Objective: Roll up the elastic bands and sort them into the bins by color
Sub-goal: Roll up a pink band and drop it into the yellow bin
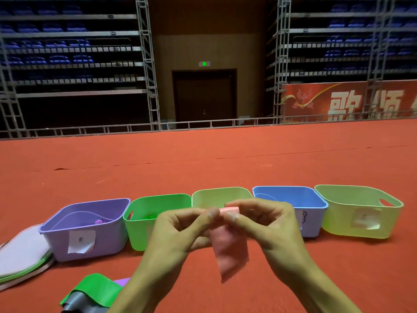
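A pink elastic band (229, 249) hangs in front of me, its top end folded into a small roll between my fingertips. My left hand (180, 229) pinches that top end from the left and my right hand (261, 224) pinches it from the right. Behind the hands stands a row of bins on the red floor: a purple bin (88, 231) holding a rolled purple band (100, 221), a green bin (155, 211), a pale green bin (221, 196), a blue bin (291, 197) and a yellow-green bin (358, 213).
Loose bands lie at the bottom left: a green band (97, 290) over a grey band (79, 302) and a purple band (123, 281). A stack of flat lids (20, 256) sits left of the purple bin. Red carpet stretches back to a railing.
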Tool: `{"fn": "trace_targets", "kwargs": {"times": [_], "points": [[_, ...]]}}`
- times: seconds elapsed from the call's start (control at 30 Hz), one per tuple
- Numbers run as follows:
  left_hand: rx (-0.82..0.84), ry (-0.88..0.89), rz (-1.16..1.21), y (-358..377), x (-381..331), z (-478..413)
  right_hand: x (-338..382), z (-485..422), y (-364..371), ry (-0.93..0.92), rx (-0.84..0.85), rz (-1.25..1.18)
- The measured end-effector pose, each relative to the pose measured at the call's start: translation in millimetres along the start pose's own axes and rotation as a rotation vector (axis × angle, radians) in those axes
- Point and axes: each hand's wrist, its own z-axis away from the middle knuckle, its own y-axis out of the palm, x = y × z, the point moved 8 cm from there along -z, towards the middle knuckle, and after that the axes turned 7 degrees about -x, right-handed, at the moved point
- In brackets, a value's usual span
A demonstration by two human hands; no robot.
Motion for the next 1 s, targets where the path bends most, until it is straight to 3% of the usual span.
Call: {"fn": "trace_targets", "kwargs": {"times": [0.33, 0.7, 1.0], "points": [[-0.051, 0.085, -0.025, -6, -9, -1, -2, 1, 1, -0.034, -0.007, 0.102], [-0.019, 0.038, 0.019, 5, -8, 2, 0, -2, -1, 0.023, 0.02, -0.05], [-0.067, 0.121, -0.04, -6, -11, 0, -4, -1, 2, 0.014, 0.063, 0.002]]}}
